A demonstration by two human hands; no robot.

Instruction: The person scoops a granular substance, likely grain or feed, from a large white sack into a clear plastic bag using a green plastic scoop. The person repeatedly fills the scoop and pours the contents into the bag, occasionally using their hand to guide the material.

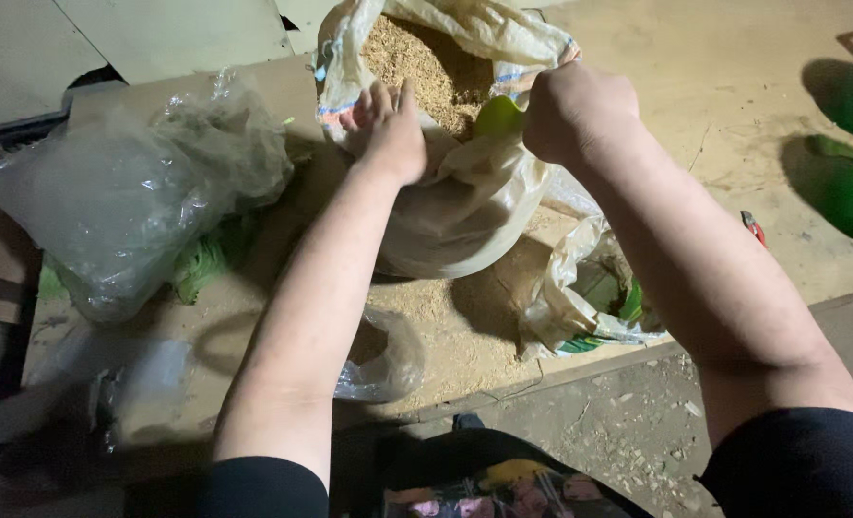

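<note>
Gripping was plain on both sides: the left hand pinched the near rim of the woven sack, fingers spread over the edge, while the right hand was clenched round a green scoop, of which only a corner showed at the sack's mouth.

Far left, a large clear plastic bag lay crumpled on the cardboard sheet, with green leafy scraps under it. A smaller clear bag lay just under the left forearm, beside spilled sawdust.

The sack stood upright at the middle, open-topped and filled with tan sawdust-like grain. Right of it lay a crumpled, torn bag. Farther right, on the bare floor, were a small red tool and two green boots.
</note>
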